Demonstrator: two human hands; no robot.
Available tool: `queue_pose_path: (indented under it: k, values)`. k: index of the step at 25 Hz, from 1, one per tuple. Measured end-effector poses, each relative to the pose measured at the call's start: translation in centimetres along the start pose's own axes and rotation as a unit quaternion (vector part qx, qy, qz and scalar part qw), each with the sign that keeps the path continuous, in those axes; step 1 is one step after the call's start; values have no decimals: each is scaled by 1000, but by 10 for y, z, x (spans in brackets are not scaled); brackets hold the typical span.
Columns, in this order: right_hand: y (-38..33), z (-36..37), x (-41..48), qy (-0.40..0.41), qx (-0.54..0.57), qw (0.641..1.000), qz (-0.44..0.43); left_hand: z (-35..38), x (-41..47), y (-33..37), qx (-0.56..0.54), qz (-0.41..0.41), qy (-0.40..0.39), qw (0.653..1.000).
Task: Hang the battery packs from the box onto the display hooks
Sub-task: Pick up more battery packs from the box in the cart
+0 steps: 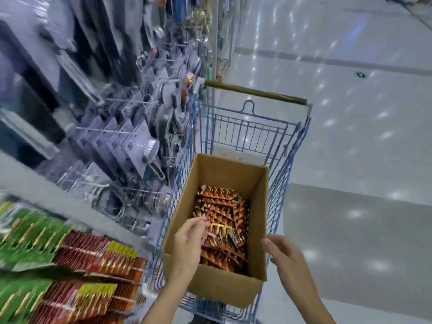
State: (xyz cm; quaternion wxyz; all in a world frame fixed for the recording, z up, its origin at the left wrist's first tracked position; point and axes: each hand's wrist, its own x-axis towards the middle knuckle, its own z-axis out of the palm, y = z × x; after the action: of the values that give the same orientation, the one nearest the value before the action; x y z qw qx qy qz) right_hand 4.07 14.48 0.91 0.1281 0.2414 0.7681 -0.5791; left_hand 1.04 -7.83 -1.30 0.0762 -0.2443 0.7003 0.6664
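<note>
I saw the left hand [188, 240] reaching down inside the cardboard box [211, 285], fingertips bunched together and pinching the edge of the top pack [222, 231]. That pack sat tilted above the rest. The other battery packs [221, 205], orange and black, lay overlapping in a row along the box floor. The right hand [284, 253] was at the box's right rim, holding nothing, fingers side by side and lightly bent. I couldn't tell whether they touched the cardboard. The box stood in the basket of a blue wire cart [288, 160] with a brown handle [256, 92]. To the left of the cart were display hooks [93, 256] loaded with red, yellow and green packs. Higher up were grey carded items [117, 141], heavily blurred. A glossy pale floor [350, 113] was on the right.
</note>
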Motion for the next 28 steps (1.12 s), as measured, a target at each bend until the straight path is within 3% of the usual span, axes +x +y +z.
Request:
queue_pose_path:
  k: [3,7,10,13,21,25,28]
  values:
    - [-10,7,27,10,12,999,38,16,51,4,21,-36,-4,999]
    - [-12,17,69,25,52,993,102,60,146,-15,-15,-171,21,985]
    - [-10,28,99,-1,49,991,128,97,225,-38,-127,-301,58,943]
    - [-6,32,124,-20,54,988,146,124,287,-71,-202,-361,90,906]
    - [20,28,160,-30,32,978,203,165,376,-146,-189,-412,195,870]
    - [22,27,162,-35,10,977,209,174,383,-130,-130,-411,227,873]
    - [20,26,162,-36,22,976,216,170,372,-117,-192,-395,227,869]
